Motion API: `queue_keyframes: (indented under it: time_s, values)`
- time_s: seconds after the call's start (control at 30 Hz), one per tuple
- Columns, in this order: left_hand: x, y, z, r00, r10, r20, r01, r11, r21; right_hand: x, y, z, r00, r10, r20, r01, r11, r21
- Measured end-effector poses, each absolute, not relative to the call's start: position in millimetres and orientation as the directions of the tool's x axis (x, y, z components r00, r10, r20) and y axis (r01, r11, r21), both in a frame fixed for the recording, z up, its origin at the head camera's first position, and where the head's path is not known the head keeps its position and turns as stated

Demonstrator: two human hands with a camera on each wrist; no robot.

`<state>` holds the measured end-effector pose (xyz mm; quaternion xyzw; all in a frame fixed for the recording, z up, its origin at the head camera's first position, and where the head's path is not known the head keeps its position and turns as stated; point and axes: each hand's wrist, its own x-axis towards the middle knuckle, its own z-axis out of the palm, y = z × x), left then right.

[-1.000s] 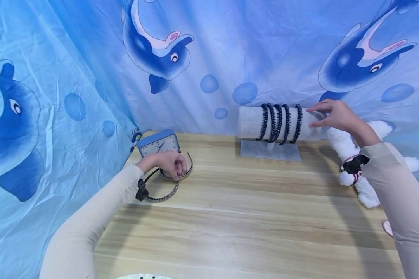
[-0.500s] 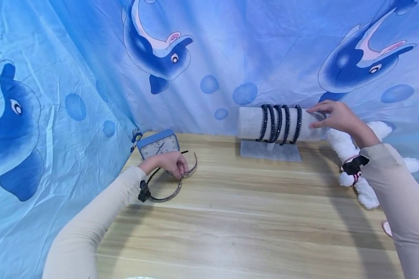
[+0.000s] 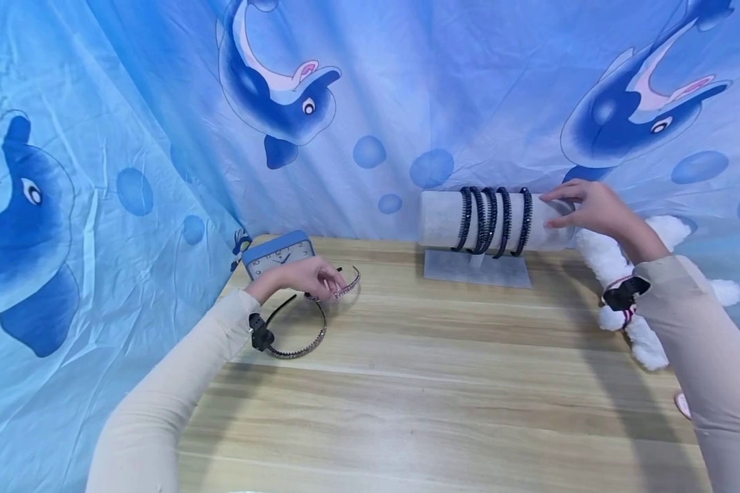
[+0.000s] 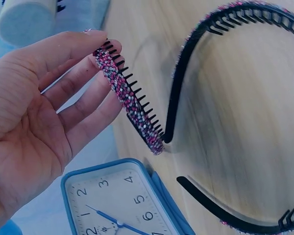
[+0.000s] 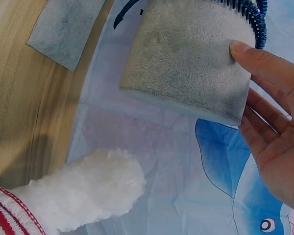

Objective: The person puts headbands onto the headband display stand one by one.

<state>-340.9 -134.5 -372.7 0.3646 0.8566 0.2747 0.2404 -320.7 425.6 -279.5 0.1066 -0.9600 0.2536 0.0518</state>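
A pink glittery headband [image 4: 130,100] with black comb teeth is pinched by my left hand [image 3: 308,275] between thumb and fingertips, just above the table. A second headband [image 3: 302,353], glittery with black ends, lies on the table beside it, nearer to me. My right hand [image 3: 598,207] grips the right end of a grey plush display roll [image 5: 186,58], thumb on its front face and fingers round the far side. Several dark blue, toothed headbands [image 3: 523,222] hang on that roll, which stands on a flat grey base [image 3: 477,267].
A blue alarm clock [image 3: 279,250] stands right behind my left hand. A white plush toy [image 3: 647,342] with a red-striped piece lies below my right forearm. A dolphin-print curtain [image 3: 382,89] closes off the back and left of the wooden table [image 3: 407,383].
My left hand has moved slightly right and lifted, drawing the pinched headband away from the other one on the table. The right hand stays on the roll.
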Motion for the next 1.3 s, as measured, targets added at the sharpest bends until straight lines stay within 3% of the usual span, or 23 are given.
queue_keyframes:
  time_s: [0.47, 0.93, 1.3]
  values:
    - [-339.8, -124.8, -358.0, -0.757, 0.623, -0.197, 0.276, 0.577, 0.769, -320.6, 425.4, -280.5, -0.975, -0.170, 0.145, -0.219, 0.848, -0.482]
    - [-349.1, -119.6, -355.9, -0.820, 0.558, -0.127, 0.178, 0.458, 0.871, -320.8, 425.5, -280.4, -0.976, -0.163, 0.143, -0.213, 0.845, -0.491]
    - [-352.1, -112.8, -355.5, -0.829, 0.549, -0.111, 0.110, 0.354, 0.929, -319.0, 424.7, -281.0, -0.977, -0.159, 0.143, -0.210, 0.843, -0.496]
